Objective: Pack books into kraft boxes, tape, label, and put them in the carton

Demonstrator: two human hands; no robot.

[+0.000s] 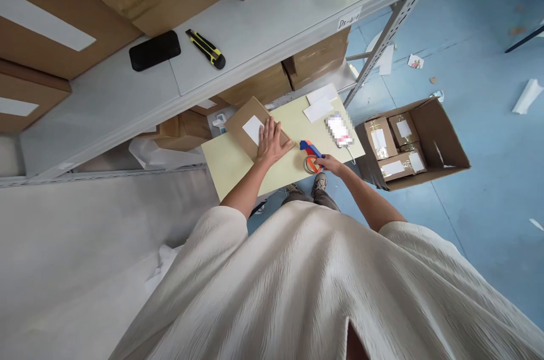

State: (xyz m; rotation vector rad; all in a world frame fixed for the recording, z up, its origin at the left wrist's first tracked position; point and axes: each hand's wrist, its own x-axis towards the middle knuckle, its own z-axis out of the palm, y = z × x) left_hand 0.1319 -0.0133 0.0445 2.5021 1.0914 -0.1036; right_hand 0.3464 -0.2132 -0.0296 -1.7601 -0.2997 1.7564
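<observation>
Resting flat with fingers spread, the left hand (271,143) covers part of the shallow brown cardboard box (245,114) on the pale-yellow rectangular tabletop (229,162). The right hand (330,163) has its fingers wrapped around the blue-and-orange handheld tape dispenser (312,149), near the box. The box is probably light, fairly stiff and apt to slide; opposite edges should offer the surest hold.
</observation>
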